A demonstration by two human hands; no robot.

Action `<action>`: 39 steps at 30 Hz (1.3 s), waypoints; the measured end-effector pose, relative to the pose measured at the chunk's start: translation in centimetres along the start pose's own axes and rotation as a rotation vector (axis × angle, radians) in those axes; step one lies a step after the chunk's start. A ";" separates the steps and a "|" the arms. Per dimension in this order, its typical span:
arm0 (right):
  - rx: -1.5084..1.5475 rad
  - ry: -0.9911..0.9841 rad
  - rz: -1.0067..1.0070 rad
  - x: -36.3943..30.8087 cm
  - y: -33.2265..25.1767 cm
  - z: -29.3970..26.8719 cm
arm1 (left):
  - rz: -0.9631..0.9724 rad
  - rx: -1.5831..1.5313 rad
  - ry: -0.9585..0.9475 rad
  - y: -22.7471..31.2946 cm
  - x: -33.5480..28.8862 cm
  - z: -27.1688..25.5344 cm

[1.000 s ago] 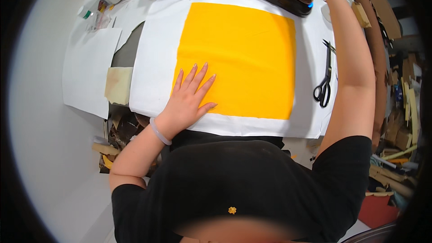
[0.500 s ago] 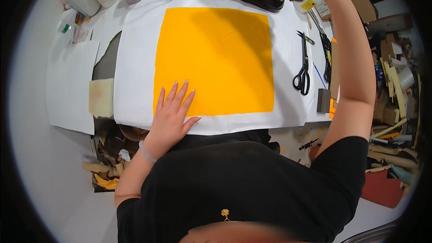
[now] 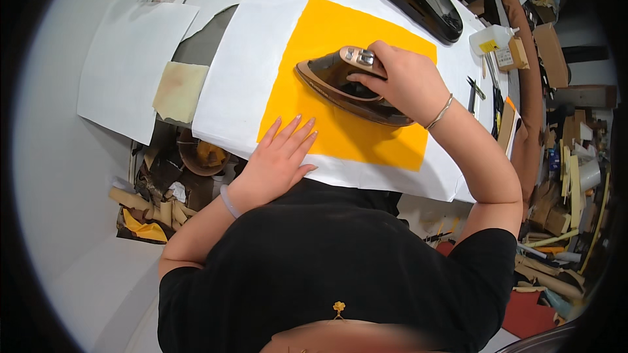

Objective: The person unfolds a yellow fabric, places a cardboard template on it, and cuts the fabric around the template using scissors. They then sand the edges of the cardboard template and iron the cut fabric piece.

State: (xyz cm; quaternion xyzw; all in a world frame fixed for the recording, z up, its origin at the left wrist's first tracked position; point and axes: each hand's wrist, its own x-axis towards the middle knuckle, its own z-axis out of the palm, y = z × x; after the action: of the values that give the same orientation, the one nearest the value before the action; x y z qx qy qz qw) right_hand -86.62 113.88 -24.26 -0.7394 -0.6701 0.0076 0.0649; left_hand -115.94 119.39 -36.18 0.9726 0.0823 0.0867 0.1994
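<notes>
Left hand [image 3: 278,160] first: it lies flat on the near left corner of the yellow sheet [image 3: 347,78], fingers [image 3: 294,132] spread and pointing away from the body, pinning the sheet to the white paper [image 3: 242,78] on the desk [image 3: 59,157]. Just right of it and a bit farther off sits the iron [image 3: 347,88], long axis running left to right, its pointed nose toward the left. Right hand [image 3: 402,82] is curled tight around the iron's handle, so it's clearly the nearer hand.
</notes>
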 end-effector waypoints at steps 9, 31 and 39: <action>-0.091 0.002 0.103 4.8 2.6 0.5 | 0.022 -0.008 0.011 -0.4 -0.2 0.7; -0.056 -0.146 0.031 -0.4 -2.7 0.0 | -0.235 0.037 0.368 -4.1 -3.3 -4.0; -0.110 -0.050 0.295 5.0 -0.6 1.0 | -0.235 0.025 0.438 -4.0 -3.8 -4.3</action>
State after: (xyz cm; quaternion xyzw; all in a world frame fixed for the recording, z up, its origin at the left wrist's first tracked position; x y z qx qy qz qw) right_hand -86.77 119.00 -24.76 -0.8318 -0.5550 -0.0013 0.0058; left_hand -121.01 123.91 -34.43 0.9168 0.2370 0.2709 0.1733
